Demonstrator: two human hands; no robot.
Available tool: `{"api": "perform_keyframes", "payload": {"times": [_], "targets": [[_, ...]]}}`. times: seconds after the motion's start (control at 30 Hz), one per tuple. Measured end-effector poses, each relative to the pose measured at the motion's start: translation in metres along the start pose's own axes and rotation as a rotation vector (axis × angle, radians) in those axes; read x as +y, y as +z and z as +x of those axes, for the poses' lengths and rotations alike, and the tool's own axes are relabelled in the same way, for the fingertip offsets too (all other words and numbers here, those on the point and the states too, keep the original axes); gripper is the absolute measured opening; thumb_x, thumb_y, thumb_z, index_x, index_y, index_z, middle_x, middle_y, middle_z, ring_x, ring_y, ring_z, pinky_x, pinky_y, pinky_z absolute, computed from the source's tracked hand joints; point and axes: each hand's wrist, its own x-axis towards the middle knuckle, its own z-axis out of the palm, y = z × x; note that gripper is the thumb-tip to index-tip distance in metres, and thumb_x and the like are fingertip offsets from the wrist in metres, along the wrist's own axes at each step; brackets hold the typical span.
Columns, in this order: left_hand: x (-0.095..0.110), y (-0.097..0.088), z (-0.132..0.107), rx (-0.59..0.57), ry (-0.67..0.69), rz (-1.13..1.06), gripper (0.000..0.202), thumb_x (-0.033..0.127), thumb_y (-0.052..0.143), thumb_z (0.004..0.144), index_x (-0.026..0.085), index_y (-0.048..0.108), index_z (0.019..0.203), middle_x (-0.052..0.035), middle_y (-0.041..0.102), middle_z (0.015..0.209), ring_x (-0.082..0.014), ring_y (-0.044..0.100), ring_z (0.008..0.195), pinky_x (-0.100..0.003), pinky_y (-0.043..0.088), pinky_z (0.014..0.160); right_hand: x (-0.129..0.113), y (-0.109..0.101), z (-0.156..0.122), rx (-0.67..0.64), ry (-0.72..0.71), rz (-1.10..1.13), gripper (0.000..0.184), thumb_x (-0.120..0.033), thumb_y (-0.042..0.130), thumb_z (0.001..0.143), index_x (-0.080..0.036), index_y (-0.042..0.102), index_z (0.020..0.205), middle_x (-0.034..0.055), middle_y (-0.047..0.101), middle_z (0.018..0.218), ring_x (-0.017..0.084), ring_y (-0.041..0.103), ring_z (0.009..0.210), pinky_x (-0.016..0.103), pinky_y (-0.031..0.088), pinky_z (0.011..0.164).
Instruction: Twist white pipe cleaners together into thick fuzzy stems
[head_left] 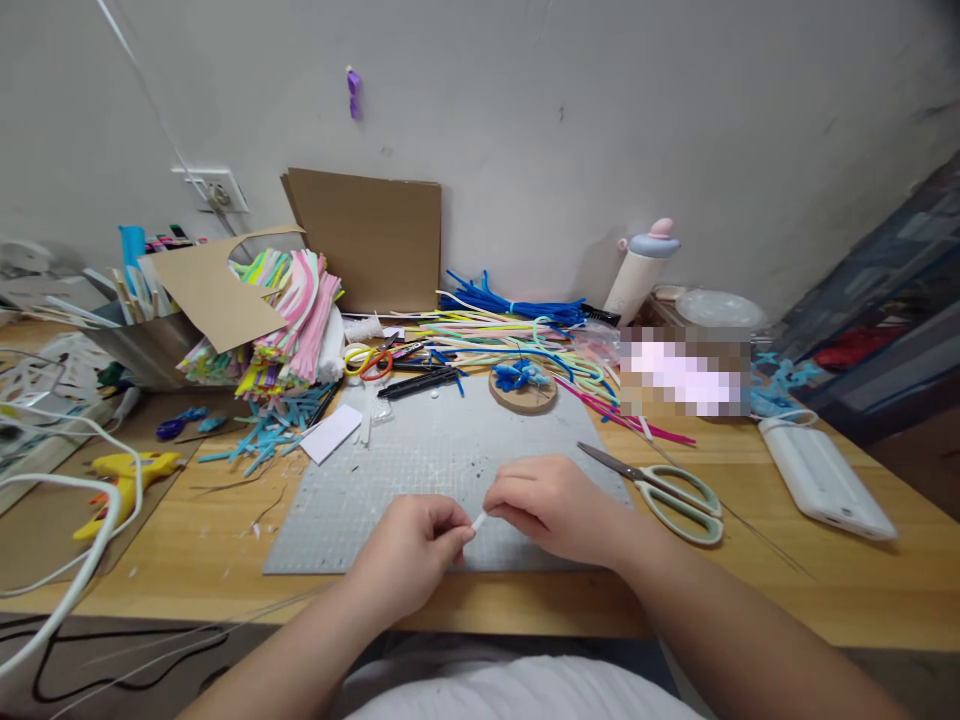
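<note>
Both my hands meet over the front edge of a grey cutting mat (420,470). My left hand (409,555) is closed in a pinch, and my right hand (551,505) is closed too. Between the fingertips of both shows a small white piece (478,521), gripped from each side. I cannot make out what the white piece is. A wooden disc with a blue pipe-cleaner flower (523,383) lies at the mat's far edge.
Pale green scissors (667,490) lie right of the mat, a white box (825,480) further right. Piles of coloured pipe cleaners (517,330) and foam strips (292,320) sit behind. A yellow glue gun (124,480) and white cables lie left. Cardboard (375,235) leans on the wall.
</note>
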Motion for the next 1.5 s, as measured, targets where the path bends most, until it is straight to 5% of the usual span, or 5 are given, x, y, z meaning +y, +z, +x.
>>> {"api": "perform_keyframes", "payload": {"times": [0.47, 0.7, 0.83, 1.17, 1.5], "targets": [[0.01, -0.011, -0.011, 0.089, -0.021, -0.384, 0.025, 0.038, 0.058, 0.073, 0.014, 0.06, 0.071, 0.0006, 0.058, 0.056, -0.0066, 0.04, 0.039, -0.019, 0.031, 0.04, -0.011, 0.008, 0.002, 0.141, 0.084, 0.267, 0.013, -0.018, 0.049, 0.086, -0.017, 0.062, 0.09, -0.0001, 0.063, 0.071, 0.008, 0.054, 0.061, 0.019, 0.037, 0.058], [0.007, -0.011, -0.016, 0.362, 0.146, 0.022, 0.021, 0.032, 0.051, 0.082, 0.018, 0.065, 0.073, -0.0005, 0.062, 0.061, -0.0124, 0.053, 0.056, -0.022, 0.037, 0.054, -0.033, 0.015, -0.002, 0.199, 0.117, -0.049, 0.015, -0.018, 0.047, 0.085, -0.016, 0.055, 0.073, -0.0007, 0.056, 0.062, 0.01, 0.046, 0.055, 0.023, 0.029, 0.054], [0.009, -0.01, -0.025, 0.312, 0.288, 0.354, 0.018, 0.022, 0.049, 0.083, 0.02, 0.063, 0.073, -0.0005, 0.065, 0.067, -0.0137, 0.055, 0.063, -0.024, 0.035, 0.058, -0.047, -0.002, -0.002, 0.127, 0.062, -0.104, 0.013, -0.014, 0.046, 0.083, -0.017, 0.057, 0.077, 0.0011, 0.059, 0.067, 0.011, 0.049, 0.06, 0.024, 0.029, 0.056], [0.022, -0.016, -0.052, 0.242, 0.344, 0.074, 0.02, 0.028, 0.053, 0.082, 0.018, 0.063, 0.069, 0.002, 0.057, 0.056, -0.0097, 0.049, 0.053, -0.02, 0.035, 0.05, -0.048, -0.012, 0.008, 0.151, 0.309, 0.667, 0.012, -0.024, 0.056, 0.082, -0.014, 0.062, 0.08, -0.0023, 0.051, 0.062, 0.008, 0.042, 0.055, 0.019, 0.034, 0.051], [0.02, -0.009, -0.058, 0.399, 0.334, 0.072, 0.018, 0.028, 0.053, 0.082, 0.019, 0.065, 0.073, 0.0014, 0.061, 0.059, -0.011, 0.055, 0.056, -0.02, 0.039, 0.053, -0.09, 0.0, -0.018, 0.229, 0.255, 0.162, 0.014, -0.02, 0.047, 0.086, -0.016, 0.06, 0.081, -0.0006, 0.057, 0.065, 0.009, 0.047, 0.058, 0.021, 0.031, 0.055]]}}
